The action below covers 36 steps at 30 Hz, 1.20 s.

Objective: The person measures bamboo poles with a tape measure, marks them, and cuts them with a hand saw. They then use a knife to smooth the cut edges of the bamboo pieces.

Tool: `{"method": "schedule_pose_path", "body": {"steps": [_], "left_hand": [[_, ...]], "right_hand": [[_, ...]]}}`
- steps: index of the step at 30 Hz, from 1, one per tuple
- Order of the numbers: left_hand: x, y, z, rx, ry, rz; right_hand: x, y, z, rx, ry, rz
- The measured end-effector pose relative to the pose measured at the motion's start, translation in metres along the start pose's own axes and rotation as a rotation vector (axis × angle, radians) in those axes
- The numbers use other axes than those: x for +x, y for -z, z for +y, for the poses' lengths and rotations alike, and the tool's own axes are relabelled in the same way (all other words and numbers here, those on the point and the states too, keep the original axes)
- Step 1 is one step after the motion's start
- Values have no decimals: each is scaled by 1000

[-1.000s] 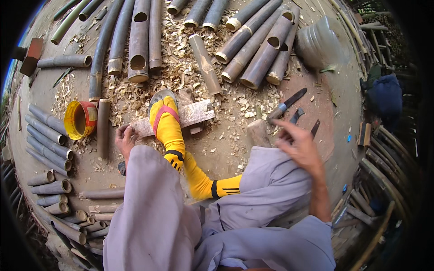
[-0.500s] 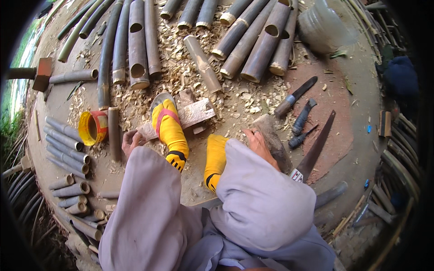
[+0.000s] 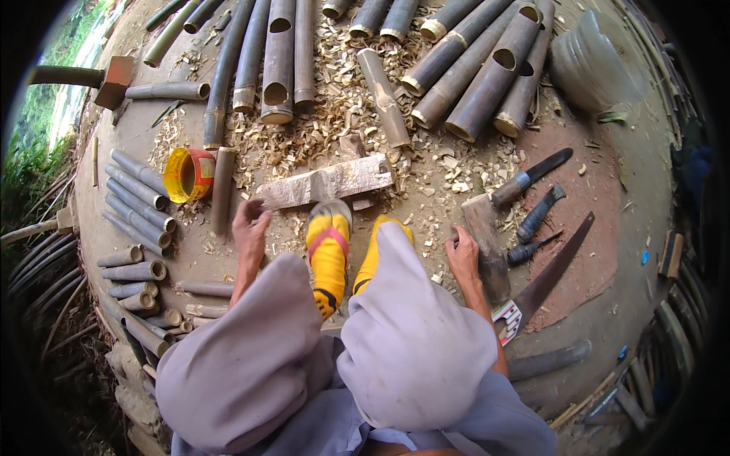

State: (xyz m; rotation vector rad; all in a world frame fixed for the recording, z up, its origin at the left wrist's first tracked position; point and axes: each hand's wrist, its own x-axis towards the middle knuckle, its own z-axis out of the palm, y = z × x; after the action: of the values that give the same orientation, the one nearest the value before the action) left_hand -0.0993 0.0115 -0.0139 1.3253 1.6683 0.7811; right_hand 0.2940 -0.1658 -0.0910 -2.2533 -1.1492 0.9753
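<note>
My left hand [image 3: 249, 226] hovers just short of the left end of a pale, rough-hewn wooden block [image 3: 327, 182]. Its fingers are loosely bent and apart, with nothing in them. My right hand [image 3: 462, 251] is beside a thick brown piece of wood [image 3: 487, 247], its fingers curled in and nothing visible in them. Between my hands are my feet in yellow socks; the left sandal [image 3: 328, 224] has a red strap and touches the block's near edge.
A knife [image 3: 532, 176], dark-handled tools [image 3: 541, 213] and a handsaw [image 3: 544, 285] lie at right. Bamboo tubes [image 3: 277, 68] fan out beyond wood shavings [image 3: 342, 106]. At left are a yellow-red ring-shaped container [image 3: 190, 175], short bamboo pieces [image 3: 137, 199] and a hammer [image 3: 114, 82].
My left hand has come away from the block's end. My left foot has drawn back off the block toward me. My right hand has shifted to the left side of the brown wood.
</note>
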Motion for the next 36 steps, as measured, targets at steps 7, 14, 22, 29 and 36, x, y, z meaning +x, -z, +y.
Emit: {"method": "schedule_pose_path", "body": {"steps": [7, 14, 22, 29, 36], "left_hand": [[29, -63, -2, 907, -310, -298], [35, -36, -8, 753, -248, -389], [-68, 79, -47, 480, 249, 190], [-96, 113, -75, 634, 106, 465], [-30, 94, -113, 686, -200, 452]], "right_hand": [[-3, -13, -16, 150, 44, -37], [22, -18, -71, 163, 182, -60], [66, -27, -117, 184, 353, -10], [72, -57, -132, 119, 398, -176], [69, -116, -164, -323, 464, -70]]}}
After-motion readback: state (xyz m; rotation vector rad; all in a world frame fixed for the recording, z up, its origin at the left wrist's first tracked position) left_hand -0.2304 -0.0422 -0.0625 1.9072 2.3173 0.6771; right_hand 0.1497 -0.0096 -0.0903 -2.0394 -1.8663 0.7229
